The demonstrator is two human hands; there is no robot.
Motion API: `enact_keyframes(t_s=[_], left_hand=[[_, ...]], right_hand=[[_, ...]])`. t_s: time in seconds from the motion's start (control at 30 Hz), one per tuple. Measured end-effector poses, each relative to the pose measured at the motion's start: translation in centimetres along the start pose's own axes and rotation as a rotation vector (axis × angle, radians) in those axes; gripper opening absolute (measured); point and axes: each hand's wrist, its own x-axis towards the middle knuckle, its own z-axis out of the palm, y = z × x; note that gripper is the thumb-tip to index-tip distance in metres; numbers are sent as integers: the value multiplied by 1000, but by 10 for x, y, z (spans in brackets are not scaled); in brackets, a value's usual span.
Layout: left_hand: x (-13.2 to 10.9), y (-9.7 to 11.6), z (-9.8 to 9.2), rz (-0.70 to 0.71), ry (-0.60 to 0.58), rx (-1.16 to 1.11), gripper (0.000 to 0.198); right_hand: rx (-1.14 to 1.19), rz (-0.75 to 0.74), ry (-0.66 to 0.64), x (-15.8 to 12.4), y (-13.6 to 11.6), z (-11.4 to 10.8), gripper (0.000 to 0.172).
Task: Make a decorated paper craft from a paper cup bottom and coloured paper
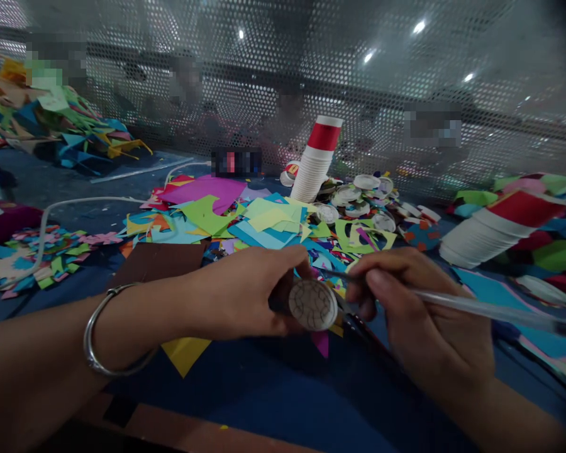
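Note:
My left hand (pixel 245 292), with a silver bangle (pixel 92 343) at the wrist, is closed on a round white cut-off paper cup bottom (pixel 312 305). Dark curved lines cross its face, which is turned towards me. In my right hand (pixel 419 314) a pen (pixel 481 306) with a clear barrel is gripped, its tip end pointing left near the upper edge of the cup bottom. Whether the tip touches it I cannot tell. A dark slim tool (pixel 358 327), partly hidden, lies below my right fingers. Brown paper (pixel 155 267) and yellow paper (pixel 186 353) lie around my left forearm.
Behind my hands, coloured paper sheets (pixel 268 217) and scraps cover the table (pixel 264 390). Stacked paper cups (pixel 316 157) lean there, with another stack (pixel 500 229) at right. Several cut cup bottoms (pixel 346 195) lie between. A white cable (pixel 89 200) runs left, before a perforated metal screen (pixel 245 82).

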Motion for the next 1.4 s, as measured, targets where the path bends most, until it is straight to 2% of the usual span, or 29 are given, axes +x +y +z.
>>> enact_keyframes(t_s=[0.07,0.13,0.27,0.4,0.67,0.77,0.97,1.03,1.1,1.27,1.4], left_hand=[[1,2,-2,3,120,82,43],[1,2,-3,7,210,161,39],[1,0,-1,63,305,261,37],[0,-1,0,115,362,337,36],[3,-4,0,129,328,422,36],[4,-5,2,125,331,385,37],[1,-5,4,31,411,115,75],[2,-7,3,-25,447,63,76],[5,-11,1,-67,402,-30,67],[14,-17,-1,-134,143,-352,34],[15,-13,-2,-175,116,-516,26]], right_hand=[[62,4,143,3,2,2,16],[34,9,186,8,6,3,17],[-106,120,40,17,16,1,20],[-79,194,-74,21,19,0,22],[2,199,-105,23,19,2,18],[35,199,-105,22,20,3,17],[73,230,-83,22,18,0,15],[95,232,-74,24,17,-1,15],[117,227,-66,25,18,-1,15],[161,255,-71,24,19,-2,19],[168,267,-101,23,21,-3,19]])
